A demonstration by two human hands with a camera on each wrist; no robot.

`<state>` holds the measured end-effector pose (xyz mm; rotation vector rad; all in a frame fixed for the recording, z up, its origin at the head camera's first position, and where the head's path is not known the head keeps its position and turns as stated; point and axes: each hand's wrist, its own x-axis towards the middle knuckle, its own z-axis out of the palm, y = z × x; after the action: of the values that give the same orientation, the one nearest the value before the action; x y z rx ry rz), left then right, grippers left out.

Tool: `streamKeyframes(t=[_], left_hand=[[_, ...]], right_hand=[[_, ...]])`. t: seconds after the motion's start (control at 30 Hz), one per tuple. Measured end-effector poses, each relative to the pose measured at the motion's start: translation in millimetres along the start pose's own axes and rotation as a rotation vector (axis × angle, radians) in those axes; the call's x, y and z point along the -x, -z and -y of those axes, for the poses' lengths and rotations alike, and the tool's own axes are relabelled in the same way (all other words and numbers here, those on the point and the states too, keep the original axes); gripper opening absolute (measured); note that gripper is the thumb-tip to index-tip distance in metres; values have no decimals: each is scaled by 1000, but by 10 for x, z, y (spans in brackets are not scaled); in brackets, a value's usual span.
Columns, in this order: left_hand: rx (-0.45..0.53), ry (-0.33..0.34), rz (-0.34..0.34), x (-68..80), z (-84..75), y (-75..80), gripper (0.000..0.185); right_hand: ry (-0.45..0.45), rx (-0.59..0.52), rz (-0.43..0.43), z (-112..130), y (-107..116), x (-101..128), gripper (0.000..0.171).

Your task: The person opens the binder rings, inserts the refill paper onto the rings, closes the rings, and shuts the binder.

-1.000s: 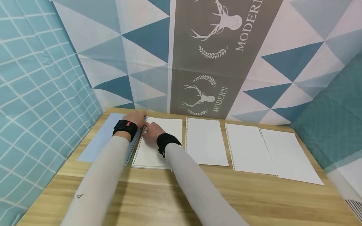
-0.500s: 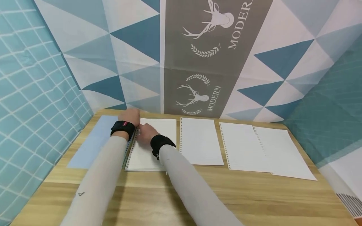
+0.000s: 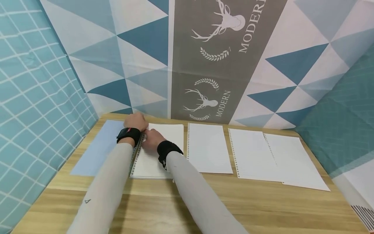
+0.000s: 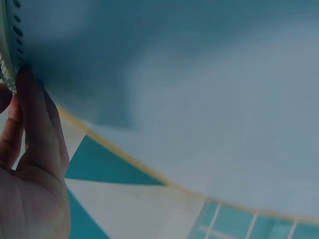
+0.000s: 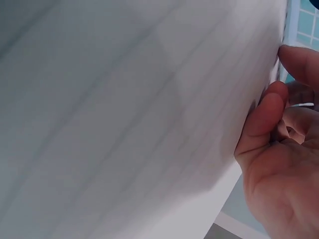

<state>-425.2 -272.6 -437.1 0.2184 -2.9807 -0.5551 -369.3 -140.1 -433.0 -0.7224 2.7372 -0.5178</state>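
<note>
A loose-leaf notebook (image 3: 150,167) lies spread at the left of the table, its lined, punched pages on the right and a pale blue cover (image 3: 99,148) on the left. At the top of its binding, my left hand (image 3: 136,122) pinches the spine edge; in the left wrist view its thumb and fingers (image 4: 37,114) sit on either side of a clear strip beside the punched holes. Just below it, my right hand (image 3: 153,140) has curled fingers at the binding, with fingertips (image 5: 269,107) against the page edge. Exactly what the right fingers grip is partly hidden.
Right of the notebook, a punched loose sheet (image 3: 208,149) lies flat. Farther right are two more sheets, a middle one (image 3: 252,156) and an outer one (image 3: 296,159), edges meeting. All rest on a wooden table (image 3: 187,204) against a patterned cloth backdrop (image 3: 146,65).
The head view has shifted slightly. Both hands stay at the top of the binding, the left hand's fingers turning a little; the sheets lie as before.
</note>
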Motion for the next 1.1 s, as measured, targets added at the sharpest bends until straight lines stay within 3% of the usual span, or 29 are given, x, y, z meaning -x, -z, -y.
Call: streamKeyframes(t=[0.27, 0.6, 0.7, 0.93, 1.1], left_hand=[[88, 61, -37, 25, 123, -2, 38], [123, -55, -101, 100, 165, -81, 26], [140, -87, -68, 115, 160, -79, 21], [187, -115, 68, 141, 105, 2, 31], [170, -189, 91, 130, 143, 38, 27]], right_hand=[[42, -56, 42, 72, 71, 62, 59], [21, -79, 50, -3, -15, -24, 55], [25, -66, 49, -24, -34, -43, 60], [19, -65, 34, -50, -47, -57, 67], [7, -76, 45, -55, -55, -64, 70]])
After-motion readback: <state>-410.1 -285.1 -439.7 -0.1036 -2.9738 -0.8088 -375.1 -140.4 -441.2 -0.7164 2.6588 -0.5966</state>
